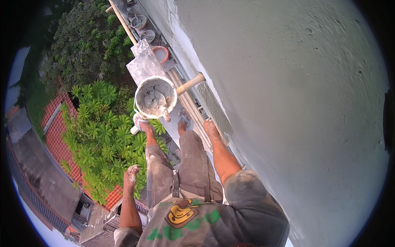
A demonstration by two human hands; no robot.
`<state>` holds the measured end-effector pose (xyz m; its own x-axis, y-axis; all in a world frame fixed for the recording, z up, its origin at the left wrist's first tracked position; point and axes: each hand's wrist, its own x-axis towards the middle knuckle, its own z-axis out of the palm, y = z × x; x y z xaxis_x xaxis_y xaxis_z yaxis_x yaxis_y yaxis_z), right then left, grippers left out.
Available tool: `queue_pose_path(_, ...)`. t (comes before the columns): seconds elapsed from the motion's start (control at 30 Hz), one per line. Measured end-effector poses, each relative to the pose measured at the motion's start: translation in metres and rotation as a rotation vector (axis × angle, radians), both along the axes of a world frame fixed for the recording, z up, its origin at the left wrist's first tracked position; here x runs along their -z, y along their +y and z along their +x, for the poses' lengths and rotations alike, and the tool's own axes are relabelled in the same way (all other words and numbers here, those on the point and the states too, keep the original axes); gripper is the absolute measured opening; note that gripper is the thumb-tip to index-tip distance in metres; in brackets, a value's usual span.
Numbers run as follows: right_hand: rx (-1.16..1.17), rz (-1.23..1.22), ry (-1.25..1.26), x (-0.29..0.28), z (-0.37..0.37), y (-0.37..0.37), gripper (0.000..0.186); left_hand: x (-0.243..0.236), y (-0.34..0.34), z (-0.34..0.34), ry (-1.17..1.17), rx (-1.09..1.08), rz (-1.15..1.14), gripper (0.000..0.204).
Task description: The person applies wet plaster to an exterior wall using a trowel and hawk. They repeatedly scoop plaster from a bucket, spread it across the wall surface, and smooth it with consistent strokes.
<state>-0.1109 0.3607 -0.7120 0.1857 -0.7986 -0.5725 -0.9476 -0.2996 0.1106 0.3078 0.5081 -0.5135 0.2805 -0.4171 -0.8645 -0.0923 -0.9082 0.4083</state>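
My right hand (211, 128) is closed on a long mortar-covered board (216, 113) beside the wall. My left hand (131, 175), coated in pale mortar, hangs in the air with loosely curled fingers and nothing visible in it. A white bucket (146, 94) of grey mortar sits ahead of me, with a trowel (158, 99) inside, its handle pointing toward me. A short bamboo pole (190, 83) sticks out beside the bucket. Both my feet, in sandals, are just below the bucket on a narrow platform.
Grey plastered wall (296, 103) fills the right side. Bamboo poles (183, 99) run along the narrow platform (140, 66), which holds an orange-rimmed bucket (160, 53) and several other containers (138, 21). Past the left edge is a drop to trees (98, 131) and tiled roofs (53, 127).
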Motion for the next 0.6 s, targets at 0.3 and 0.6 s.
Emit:
queue_pose_path(0.3, 0.102, -0.162, 0.034, 0.052, 0.020, -0.128, 0.020, 0.072, -0.009, 0.028, -0.048, 0.048, 0.091, 0.036)
queue_pose_path(0.6, 0.784, -0.338, -0.326, -0.072, -0.006, -0.081, 0.042, 0.068, -0.126, -0.014, 0.023, 0.095, -0.118, 0.037)
